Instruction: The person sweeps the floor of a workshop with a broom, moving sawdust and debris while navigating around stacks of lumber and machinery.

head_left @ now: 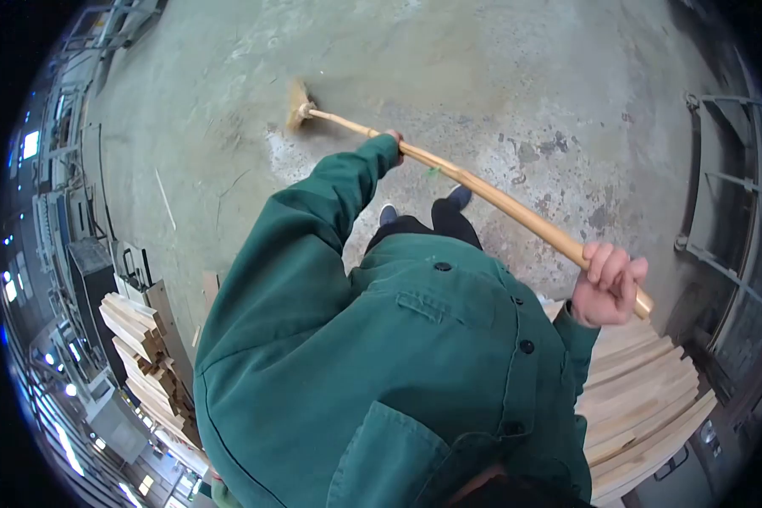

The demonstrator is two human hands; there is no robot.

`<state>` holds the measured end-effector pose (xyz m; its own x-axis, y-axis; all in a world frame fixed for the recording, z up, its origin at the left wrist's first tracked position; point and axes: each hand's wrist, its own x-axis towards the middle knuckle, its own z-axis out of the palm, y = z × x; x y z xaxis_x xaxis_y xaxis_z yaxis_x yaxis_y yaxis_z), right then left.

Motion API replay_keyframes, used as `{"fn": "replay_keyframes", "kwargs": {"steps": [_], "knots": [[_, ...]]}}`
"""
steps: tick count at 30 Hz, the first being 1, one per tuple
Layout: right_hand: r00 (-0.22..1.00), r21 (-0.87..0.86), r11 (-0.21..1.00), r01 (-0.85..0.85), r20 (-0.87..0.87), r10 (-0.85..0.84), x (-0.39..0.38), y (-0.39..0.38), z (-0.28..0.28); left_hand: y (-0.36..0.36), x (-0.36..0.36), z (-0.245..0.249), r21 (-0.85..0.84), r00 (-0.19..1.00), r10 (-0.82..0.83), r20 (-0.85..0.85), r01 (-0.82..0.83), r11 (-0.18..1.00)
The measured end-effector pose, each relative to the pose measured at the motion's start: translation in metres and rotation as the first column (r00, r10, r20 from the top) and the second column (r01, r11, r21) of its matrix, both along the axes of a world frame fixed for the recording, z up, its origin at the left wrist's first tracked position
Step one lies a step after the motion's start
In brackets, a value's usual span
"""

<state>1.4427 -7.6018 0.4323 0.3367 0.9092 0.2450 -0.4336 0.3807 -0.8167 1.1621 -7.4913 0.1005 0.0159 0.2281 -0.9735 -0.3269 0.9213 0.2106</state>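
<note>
A long wooden broom handle [499, 200] runs diagonally across the view. At its far end, upper left, is a straw-coloured broom head [297, 106], blurred, against the concrete floor. My left hand [395, 147] is wrapped round the middle part of the handle, partly hidden by the green sleeve. Near the top end of the handle, on the right, my right hand [606, 283] is closed round the wood, and a short stub sticks out past it. A small green mark [433, 171] shows on the handle between the hands.
My shoes [388, 213] stand on the worn, stained floor [449, 68]. Stacked wooden boards are at lower left [144, 356] and lower right [643, 398]. Metal frames [728, 178] line the right side. A thin strip [166, 199] lies on the floor at left.
</note>
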Motion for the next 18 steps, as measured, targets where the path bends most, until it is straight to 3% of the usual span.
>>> {"fn": "replay_keyframes", "kwargs": {"steps": [1, 3, 4, 5, 6, 7, 8, 9, 10, 12, 13, 14, 15, 17, 18], "knots": [[0.999, -0.003, 0.999, 0.048, 0.001, -0.048, 0.014, 0.000, -0.001, 0.005, 0.009, 0.027, 0.130, 0.967, -0.221, -0.124, 0.237, 0.963], [0.973, -0.008, 0.979, 0.205, 0.107, -0.203, 0.053, -0.022, 0.025, -0.018, 0.040, 0.068, 0.227, 0.719, -0.562, -0.408, 0.676, 0.701], [0.927, 0.010, 0.948, 0.319, 0.204, -0.314, 0.079, -0.038, 0.049, -0.028, 0.074, 0.060, 0.114, 0.924, -0.364, -0.116, 0.376, 0.919], [0.934, 0.003, 0.953, 0.304, 0.195, -0.299, 0.086, -0.056, 0.084, -0.044, 0.112, 0.094, -0.049, 0.964, -0.158, 0.215, 0.172, 0.984], [0.965, 0.049, 0.987, 0.154, 0.209, -0.161, 0.094, -0.067, 0.131, -0.062, 0.144, 0.136, 0.208, 0.924, -0.383, -0.019, 0.378, 0.902], [0.973, 0.102, 0.995, -0.002, 0.229, -0.022, 0.100, -0.070, 0.172, -0.074, 0.168, 0.186, 0.175, 0.960, -0.276, -0.042, 0.279, 0.944], [0.960, 0.156, 0.975, -0.158, 0.257, 0.114, 0.101, -0.067, 0.190, -0.073, 0.180, 0.226, 0.098, 0.939, -0.329, 0.102, 0.320, 0.942], [0.958, 0.163, 0.971, -0.176, 0.254, 0.131, 0.095, -0.061, 0.193, -0.077, 0.193, 0.222, 0.019, 0.938, -0.232, 0.259, 0.235, 0.972], [0.909, 0.091, 0.962, -0.257, 0.361, 0.209, 0.085, -0.055, 0.196, -0.079, 0.200, 0.212, -0.069, 0.906, -0.116, 0.406, 0.157, 0.985], [0.756, -0.072, 0.921, -0.383, 0.549, 0.357, 0.069, -0.043, 0.201, -0.070, 0.191, 0.173, -0.114, 0.904, -0.060, 0.424, 0.119, 0.986], [0.816, -0.109, 0.971, -0.215, 0.526, 0.240, 0.064, -0.037, 0.192, -0.060, 0.183, 0.155, -0.152, 0.901, -0.035, 0.432, 0.111, 0.982], [0.928, 0.238, 0.915, -0.326, 0.266, 0.261, 0.080, -0.021, 0.155, -0.055, 0.177, 0.144, -0.025, 0.961, -0.086, 0.263, 0.096, 0.995], [0.962, 0.293, 0.939, -0.180, 0.253, 0.106, 0.075, -0.008, 0.118, -0.046, 0.161, 0.105, 0.202, 0.947, -0.252, 0.199, 0.212, 0.956], [0.989, 0.167, 0.975, -0.146, 0.054, 0.139, 0.055, 0.017, 0.062, -0.015, 0.105, 0.054, 0.116, 0.979, -0.190, -0.079, 0.199, 0.973], [0.965, 0.159, 0.987, -0.039, 0.262, -0.004, 0.035, 0.031, 0.032, -0.003, 0.074, 0.039, 0.151, 0.966, -0.224, -0.130, 0.243, 0.958]]}}
